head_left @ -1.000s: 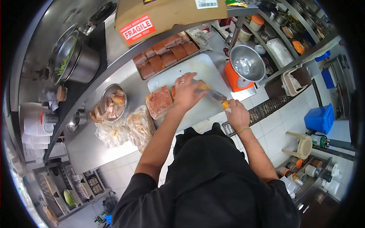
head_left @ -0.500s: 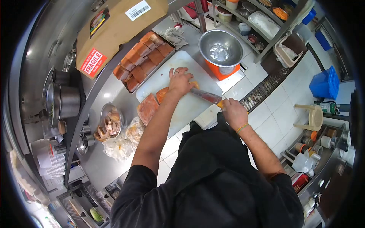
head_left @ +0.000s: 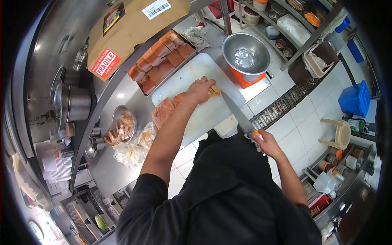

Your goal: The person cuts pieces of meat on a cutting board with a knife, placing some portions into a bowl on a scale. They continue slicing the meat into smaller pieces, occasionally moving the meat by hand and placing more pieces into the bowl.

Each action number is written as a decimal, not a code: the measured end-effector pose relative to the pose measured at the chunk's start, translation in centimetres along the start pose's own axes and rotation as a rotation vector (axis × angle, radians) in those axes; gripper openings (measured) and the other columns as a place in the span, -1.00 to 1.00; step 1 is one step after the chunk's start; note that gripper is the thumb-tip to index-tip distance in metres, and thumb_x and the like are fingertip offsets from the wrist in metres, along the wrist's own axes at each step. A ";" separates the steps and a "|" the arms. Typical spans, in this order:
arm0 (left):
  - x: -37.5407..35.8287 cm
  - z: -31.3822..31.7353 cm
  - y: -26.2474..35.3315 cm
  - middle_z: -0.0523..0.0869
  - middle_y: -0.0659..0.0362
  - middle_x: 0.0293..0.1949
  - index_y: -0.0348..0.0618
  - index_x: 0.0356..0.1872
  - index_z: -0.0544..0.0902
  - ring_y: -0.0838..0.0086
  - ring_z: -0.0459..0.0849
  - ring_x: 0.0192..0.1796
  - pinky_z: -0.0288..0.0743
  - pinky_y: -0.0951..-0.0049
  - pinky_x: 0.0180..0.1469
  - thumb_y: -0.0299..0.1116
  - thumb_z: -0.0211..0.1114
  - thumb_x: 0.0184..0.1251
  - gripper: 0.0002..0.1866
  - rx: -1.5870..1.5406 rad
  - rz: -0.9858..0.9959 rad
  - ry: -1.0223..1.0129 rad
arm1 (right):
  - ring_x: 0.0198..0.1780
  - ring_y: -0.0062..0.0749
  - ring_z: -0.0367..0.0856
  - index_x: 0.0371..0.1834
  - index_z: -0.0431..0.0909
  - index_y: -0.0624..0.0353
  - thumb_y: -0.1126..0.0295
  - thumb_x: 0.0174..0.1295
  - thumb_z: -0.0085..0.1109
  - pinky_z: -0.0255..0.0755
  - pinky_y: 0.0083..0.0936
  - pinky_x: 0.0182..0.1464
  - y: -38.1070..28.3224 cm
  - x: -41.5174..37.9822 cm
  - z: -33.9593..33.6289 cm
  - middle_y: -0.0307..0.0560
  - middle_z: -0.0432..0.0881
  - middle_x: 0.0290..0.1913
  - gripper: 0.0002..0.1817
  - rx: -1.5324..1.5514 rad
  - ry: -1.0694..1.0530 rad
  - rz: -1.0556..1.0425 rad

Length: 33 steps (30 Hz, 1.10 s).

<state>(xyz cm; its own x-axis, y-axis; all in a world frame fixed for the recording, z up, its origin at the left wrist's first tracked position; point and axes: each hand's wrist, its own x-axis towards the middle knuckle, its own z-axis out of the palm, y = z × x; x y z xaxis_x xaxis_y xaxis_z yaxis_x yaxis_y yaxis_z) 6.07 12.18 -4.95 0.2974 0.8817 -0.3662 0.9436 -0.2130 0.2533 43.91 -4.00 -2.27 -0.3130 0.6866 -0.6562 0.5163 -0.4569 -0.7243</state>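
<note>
My right hand (head_left: 265,143) is wrapped round the yellow handle of a large kitchen knife (head_left: 238,113). Its long blade slants up and left, the tip by a pale yellowish piece (head_left: 214,91) that looks like fat or skin. Fingers bent, my left hand (head_left: 200,90) presses on the end of an orange-brown slab of meat (head_left: 179,98), partly hidden under the palm and forearm. Both lie on a white cutting board (head_left: 204,118). Another meat slab (head_left: 163,112) sits at the board's left edge, beside my left forearm.
A metal tray (head_left: 145,93) of cut meat blocks stands behind the board. To its right, a steel bowl (head_left: 261,61) rests on an orange scale (head_left: 243,80). A bowl of scraps (head_left: 124,122) and plastic bags (head_left: 130,153) are at left; a cardboard box (head_left: 134,32) overhangs the back.
My right hand has drawn the knife back and down, away from the meat, so more blade shows. My left hand stays on the meat, its fingers drawn in closer. The view has shifted slightly.
</note>
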 end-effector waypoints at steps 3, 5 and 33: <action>-0.7 -1.6 2.0 0.53 0.01 0.36 0.24 0.52 0.45 -0.04 0.62 0.35 0.61 0.07 0.36 -0.48 0.40 0.22 -0.22 -0.119 -0.132 -0.033 | -0.44 -0.37 0.73 -0.04 0.66 0.26 0.04 0.53 0.29 0.56 -0.33 -0.34 -0.8 1.9 1.8 -0.02 0.73 -0.44 -0.58 0.022 0.016 -0.040; -2.2 -2.7 3.3 0.51 0.01 0.39 0.24 0.47 0.51 -0.06 0.60 0.38 0.60 0.08 0.38 -0.50 0.32 0.26 -0.30 -0.139 -0.070 0.060 | -0.42 -0.36 0.74 -0.04 0.66 0.26 0.03 0.53 0.30 0.56 -0.32 -0.32 -1.2 3.0 2.7 -0.02 0.73 -0.43 -0.57 -0.019 0.066 -0.121; -11.4 -7.6 -5.6 0.67 -0.03 0.06 -0.13 0.00 0.74 -0.02 0.67 0.21 0.60 0.06 0.30 -0.52 0.49 0.23 -0.70 -0.352 -0.038 0.695 | -0.47 -0.15 0.67 -0.02 0.68 0.22 0.18 0.48 0.38 0.53 -0.26 -0.33 -15.0 4.2 2.9 0.08 0.68 -0.45 -0.70 -0.502 0.152 -0.607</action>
<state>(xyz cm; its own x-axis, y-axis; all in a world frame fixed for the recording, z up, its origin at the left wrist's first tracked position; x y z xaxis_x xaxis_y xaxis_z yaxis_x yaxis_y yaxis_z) -3.75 6.49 4.57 -0.0033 0.9720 0.2351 0.8153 -0.1335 0.5634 32.50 4.08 5.23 -0.5607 0.8199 -0.1160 0.5993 0.3052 -0.7401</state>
